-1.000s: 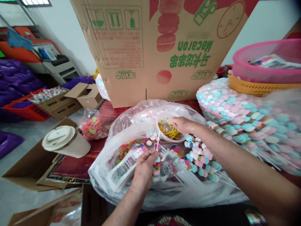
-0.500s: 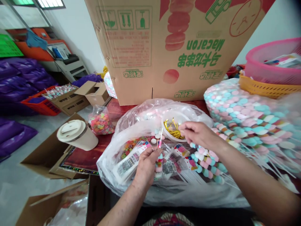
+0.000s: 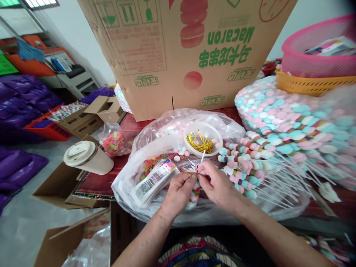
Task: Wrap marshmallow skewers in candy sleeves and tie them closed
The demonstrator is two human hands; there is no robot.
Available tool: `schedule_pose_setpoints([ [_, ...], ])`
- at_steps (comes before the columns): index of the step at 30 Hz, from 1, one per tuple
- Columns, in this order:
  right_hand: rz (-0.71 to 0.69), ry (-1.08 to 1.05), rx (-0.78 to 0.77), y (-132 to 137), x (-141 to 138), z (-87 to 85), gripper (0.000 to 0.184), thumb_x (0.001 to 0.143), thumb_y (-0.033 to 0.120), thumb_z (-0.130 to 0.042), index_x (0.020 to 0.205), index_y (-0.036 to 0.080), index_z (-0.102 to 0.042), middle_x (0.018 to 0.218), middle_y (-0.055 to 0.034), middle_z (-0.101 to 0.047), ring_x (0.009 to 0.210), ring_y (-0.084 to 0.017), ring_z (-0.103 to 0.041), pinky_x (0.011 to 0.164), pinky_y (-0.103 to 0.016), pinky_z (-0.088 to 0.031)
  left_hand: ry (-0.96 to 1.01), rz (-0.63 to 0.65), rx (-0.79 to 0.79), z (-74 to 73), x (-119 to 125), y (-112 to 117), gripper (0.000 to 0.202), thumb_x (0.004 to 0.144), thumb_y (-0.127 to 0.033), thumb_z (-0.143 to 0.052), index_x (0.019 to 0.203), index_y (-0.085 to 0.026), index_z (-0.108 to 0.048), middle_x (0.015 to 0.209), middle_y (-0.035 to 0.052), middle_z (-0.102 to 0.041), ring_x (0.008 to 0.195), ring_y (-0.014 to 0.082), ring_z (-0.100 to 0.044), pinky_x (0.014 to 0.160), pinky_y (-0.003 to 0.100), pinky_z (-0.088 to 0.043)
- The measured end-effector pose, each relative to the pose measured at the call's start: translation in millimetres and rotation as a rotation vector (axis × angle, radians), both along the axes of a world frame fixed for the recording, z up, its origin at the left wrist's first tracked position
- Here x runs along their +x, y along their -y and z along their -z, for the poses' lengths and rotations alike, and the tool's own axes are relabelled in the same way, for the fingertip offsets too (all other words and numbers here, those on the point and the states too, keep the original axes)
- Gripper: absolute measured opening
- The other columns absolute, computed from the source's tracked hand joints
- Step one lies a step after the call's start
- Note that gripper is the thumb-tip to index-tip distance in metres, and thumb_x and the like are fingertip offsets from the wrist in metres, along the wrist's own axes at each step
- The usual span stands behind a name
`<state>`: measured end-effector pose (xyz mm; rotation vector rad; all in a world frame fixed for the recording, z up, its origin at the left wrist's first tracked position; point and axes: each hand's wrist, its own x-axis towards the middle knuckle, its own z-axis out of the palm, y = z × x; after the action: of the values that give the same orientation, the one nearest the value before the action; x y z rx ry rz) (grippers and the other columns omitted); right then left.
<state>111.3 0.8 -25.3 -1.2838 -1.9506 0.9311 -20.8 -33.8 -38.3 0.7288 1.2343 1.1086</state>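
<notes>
My left hand (image 3: 178, 193) is closed around a bagged candy skewer (image 3: 196, 193), its white stick poking up between both hands. My right hand (image 3: 215, 183) pinches at the neck of that bag, right against the left fingers; a gold twist tie seems to be in the pinch, but it is too small to be sure. Just beyond lies a clear bowl of gold twist ties (image 3: 202, 140). A stack of printed bags (image 3: 154, 180) lies left of my hands on a big plastic sheet (image 3: 130, 174). Pastel candy skewers (image 3: 247, 167) lie to the right.
A large cardboard carton (image 3: 183, 55) stands behind the bowl. A big bag of pastel skewers (image 3: 300, 118) fills the right, with yellow and pink baskets (image 3: 314, 66) behind. A lidded cup (image 3: 86, 157) and a bag of colourful candy rings (image 3: 114, 141) sit left, open boxes beyond.
My right hand left the bowl of twist ties and came back to meet my left hand at the top of the bagged skewer. The left hand kept its hold.
</notes>
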Motion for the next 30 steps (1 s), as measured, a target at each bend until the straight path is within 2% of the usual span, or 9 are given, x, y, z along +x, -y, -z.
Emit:
schedule_pose_setpoints([
  [5,0.025,-0.156,-0.116,10,9,-6.3,0.011,0.085,0.032,-0.049,0.084,0.021,-0.050,0.067,0.0004,-0.057,0.061,-0.014,-0.053,0.056,-0.025,-0.040,0.160,-0.058,-0.009,-4.8,2,1,0.036,0.061,-0.045,-0.078,0.058,-0.014,-0.061,0.050,-0.0027,-0.053,0.041,0.0062,-0.044,0.041,0.019,-0.035],
  [9,-0.351,-0.084,0.033,11,28,-30.2,0.029,0.090,0.028,-0.046,0.063,0.019,-0.050,0.061,0.0013,-0.052,0.058,-0.011,-0.047,0.055,-0.023,-0.036,0.470,0.288,-0.235,-13.1,-5,3,0.037,0.048,-0.037,-0.087,0.064,-0.012,-0.065,0.056,0.0035,-0.062,0.049,0.0140,-0.058,0.050,0.026,-0.047],
  [12,-0.469,-0.155,-0.070,9,35,-36.3,0.027,0.091,0.029,-0.049,0.066,0.019,-0.055,0.063,0.0014,-0.058,0.059,-0.010,-0.052,0.056,-0.022,-0.039,0.570,0.434,-0.280,-14.9,-5,5,0.040,0.050,-0.038,-0.087,0.069,-0.011,-0.064,0.059,0.0054,-0.065,0.048,0.0159,-0.061,0.050,0.028,-0.049],
  [16,-0.230,-0.062,-0.029,14,30,-17.9,0.031,0.091,0.030,-0.048,0.062,0.019,-0.046,0.056,0.0030,-0.054,0.052,-0.009,-0.047,0.049,-0.021,-0.035,0.556,0.211,-0.276,-15.0,5,5,0.043,0.052,-0.030,-0.087,0.079,-0.017,-0.057,0.058,-0.0004,-0.063,0.043,0.0129,-0.058,0.046,0.023,-0.045],
  [19,-0.098,0.125,0.339,20,26,-10.6,0.028,0.092,0.022,-0.041,0.065,0.019,-0.047,0.060,-0.0002,-0.054,0.054,-0.012,-0.046,0.050,-0.024,-0.032,0.488,-0.029,-0.122,-17.4,17,3,0.044,0.052,-0.026,-0.087,0.076,-0.019,-0.050,0.057,-0.0050,-0.060,0.044,0.0095,-0.055,0.046,0.019,-0.042],
  [23,-0.061,0.317,0.759,20,23,-32.6,0.029,0.091,0.010,-0.034,0.069,0.017,-0.052,0.063,-0.0036,-0.052,0.057,-0.015,-0.046,0.053,-0.028,-0.030,0.273,-0.187,0.142,-25.5,25,0,0.041,0.056,-0.031,-0.086,0.079,-0.019,-0.054,0.067,-0.0049,-0.061,0.058,0.0078,-0.056,0.054,0.017,-0.044],
  [27,-0.009,0.344,0.988,25,14,-46.8,0.023,0.090,0.012,-0.040,0.075,0.016,-0.057,0.062,-0.0036,-0.053,0.056,-0.016,-0.044,0.052,-0.032,-0.026,0.138,-0.059,0.037,-52.7,-3,0,0.046,0.073,-0.057,-0.067,0.097,-0.019,-0.062,0.077,0.0026,-0.066,0.068,0.0149,-0.062,0.054,0.022,-0.046],
  [29,-0.157,0.279,0.842,29,9,-39.8,0.021,0.088,0.015,-0.041,0.076,0.017,-0.058,0.061,-0.0028,-0.054,0.053,-0.015,-0.043,0.049,-0.031,-0.024,0.212,0.075,0.015,-71.3,-32,3,0.059,0.075,-0.071,-0.052,0.094,-0.017,-0.067,0.068,0.0043,-0.066,0.059,0.0173,-0.061,0.051,0.027,-0.048],
  [30,-0.193,0.244,0.699,31,8,-34.7,0.021,0.088,0.016,-0.041,0.074,0.018,-0.056,0.060,-0.0019,-0.053,0.051,-0.014,-0.042,0.048,-0.030,-0.024,0.222,0.035,0.089,-78.7,-47,5,0.062,0.073,-0.076,-0.047,0.091,-0.020,-0.068,0.062,0.0019,-0.064,0.052,0.0155,-0.058,0.049,0.027,-0.048],
])
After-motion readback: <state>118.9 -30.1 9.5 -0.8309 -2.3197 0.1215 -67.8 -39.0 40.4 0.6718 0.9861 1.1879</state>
